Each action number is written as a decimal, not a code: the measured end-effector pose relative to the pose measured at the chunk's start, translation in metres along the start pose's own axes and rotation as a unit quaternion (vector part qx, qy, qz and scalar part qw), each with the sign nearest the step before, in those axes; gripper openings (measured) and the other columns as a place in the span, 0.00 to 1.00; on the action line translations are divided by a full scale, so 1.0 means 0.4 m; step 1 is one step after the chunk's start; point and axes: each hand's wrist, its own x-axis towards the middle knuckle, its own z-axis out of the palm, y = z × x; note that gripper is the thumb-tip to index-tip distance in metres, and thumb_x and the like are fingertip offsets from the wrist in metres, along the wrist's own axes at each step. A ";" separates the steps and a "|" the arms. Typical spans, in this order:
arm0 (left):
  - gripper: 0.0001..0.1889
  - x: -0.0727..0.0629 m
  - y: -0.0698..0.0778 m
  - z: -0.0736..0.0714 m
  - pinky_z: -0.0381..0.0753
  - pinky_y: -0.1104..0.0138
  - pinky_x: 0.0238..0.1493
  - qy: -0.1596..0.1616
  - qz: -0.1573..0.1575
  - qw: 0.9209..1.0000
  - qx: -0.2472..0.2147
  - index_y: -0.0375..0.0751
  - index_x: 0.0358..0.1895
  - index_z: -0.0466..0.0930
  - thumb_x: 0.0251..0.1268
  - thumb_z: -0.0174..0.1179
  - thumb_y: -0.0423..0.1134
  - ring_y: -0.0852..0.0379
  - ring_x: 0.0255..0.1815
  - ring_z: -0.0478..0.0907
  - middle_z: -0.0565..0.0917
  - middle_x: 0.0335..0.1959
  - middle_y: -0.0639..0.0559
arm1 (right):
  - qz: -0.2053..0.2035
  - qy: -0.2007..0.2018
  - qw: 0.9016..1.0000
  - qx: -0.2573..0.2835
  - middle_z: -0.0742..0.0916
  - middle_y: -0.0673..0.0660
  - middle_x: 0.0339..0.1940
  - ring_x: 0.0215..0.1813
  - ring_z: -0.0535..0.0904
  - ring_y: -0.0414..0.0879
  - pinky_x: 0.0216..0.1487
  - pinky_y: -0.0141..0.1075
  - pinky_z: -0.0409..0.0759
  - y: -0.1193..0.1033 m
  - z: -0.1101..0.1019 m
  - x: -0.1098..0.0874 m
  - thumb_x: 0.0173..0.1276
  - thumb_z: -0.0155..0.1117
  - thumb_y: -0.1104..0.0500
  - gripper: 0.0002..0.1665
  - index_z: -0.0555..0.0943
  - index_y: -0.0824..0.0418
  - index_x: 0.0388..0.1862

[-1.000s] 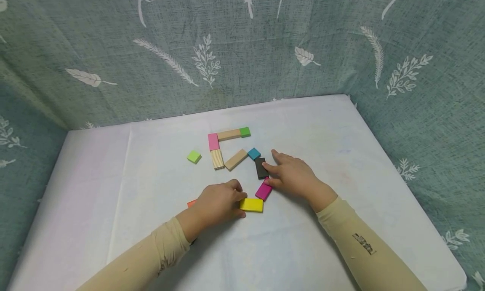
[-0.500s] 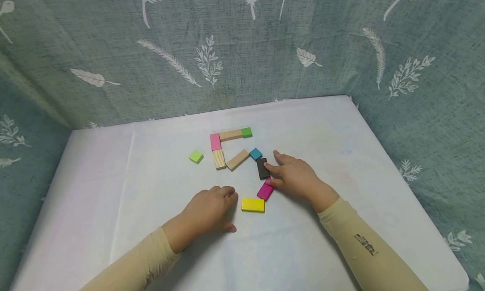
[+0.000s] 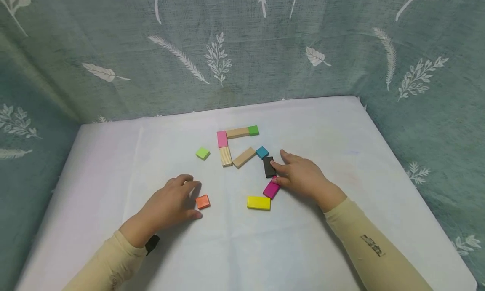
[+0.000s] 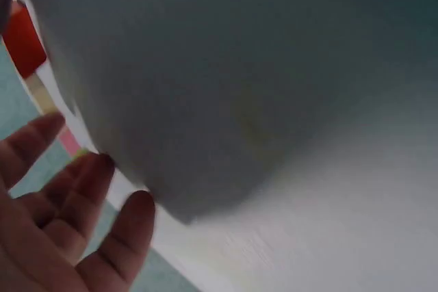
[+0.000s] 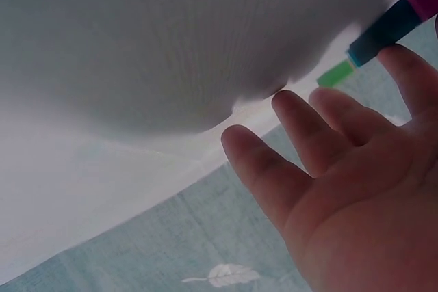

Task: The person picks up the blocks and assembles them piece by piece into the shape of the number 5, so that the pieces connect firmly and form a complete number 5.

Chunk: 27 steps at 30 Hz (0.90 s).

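In the head view my left hand hovers at the left side of a small orange block, thumb and fingers spread apart with nothing between them. The same orange block shows past the fingers in the left wrist view. My right hand rests by the curve of blocks, one fingertip at the edge of a black block and the thumb at the top of a magenta block. A yellow block lies flat just below the magenta one.
A blue block and a plain wooden block continue the curve toward a striped wooden block. Above are a pink block, a wooden block and a green block. A lime block lies apart on the white cloth.
My left hand has let go of the yellow block and moved left to the orange block, now uncovered. My right hand stays at the black and magenta blocks. The head view has shifted slightly.
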 end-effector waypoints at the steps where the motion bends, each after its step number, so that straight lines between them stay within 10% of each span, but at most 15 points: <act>1: 0.38 0.008 0.003 0.000 0.82 0.50 0.53 0.002 0.008 1.000 0.000 0.41 0.58 0.80 0.45 0.80 0.57 0.44 0.56 0.78 0.78 0.58 0.44 | 0.002 0.001 1.000 0.002 0.64 0.63 0.81 0.79 0.64 0.61 0.73 0.58 0.68 0.003 0.000 -0.002 0.71 0.64 0.39 0.38 0.67 0.43 0.76; 9: 0.22 0.043 0.012 -0.012 0.76 0.63 0.36 -0.033 -0.007 0.999 -0.023 0.46 0.41 0.83 0.47 0.79 0.52 0.61 0.32 0.72 0.78 0.30 0.59 | 0.001 0.001 1.000 0.014 0.65 0.63 0.80 0.78 0.65 0.62 0.73 0.58 0.68 0.006 0.005 -0.009 0.70 0.65 0.40 0.38 0.68 0.44 0.76; 15: 0.42 0.034 0.003 -0.005 0.82 0.56 0.44 -0.014 0.018 1.000 -0.017 0.48 0.70 0.74 0.47 0.79 0.52 0.52 0.48 0.79 0.80 0.53 0.49 | -0.004 0.011 1.000 0.009 0.66 0.63 0.80 0.78 0.65 0.61 0.72 0.58 0.69 -0.001 0.002 -0.005 0.70 0.65 0.40 0.37 0.68 0.44 0.76; 21: 0.28 0.028 -0.022 0.007 0.79 0.45 0.59 0.038 0.105 0.994 0.014 0.53 0.60 0.85 0.53 0.77 0.48 0.36 0.68 0.74 0.72 0.72 0.37 | -0.003 0.009 1.000 0.009 0.67 0.63 0.79 0.78 0.65 0.61 0.72 0.58 0.69 -0.004 -0.001 -0.002 0.70 0.65 0.40 0.37 0.69 0.44 0.76; 27: 0.26 0.031 -0.007 0.021 0.75 0.41 0.64 0.016 0.101 0.994 -0.025 0.50 0.59 0.86 0.55 0.76 0.47 0.38 0.70 0.74 0.69 0.74 0.35 | 0.003 0.000 1.000 0.007 0.66 0.63 0.80 0.79 0.64 0.61 0.73 0.57 0.68 -0.002 -0.003 -0.004 0.71 0.65 0.40 0.38 0.68 0.44 0.76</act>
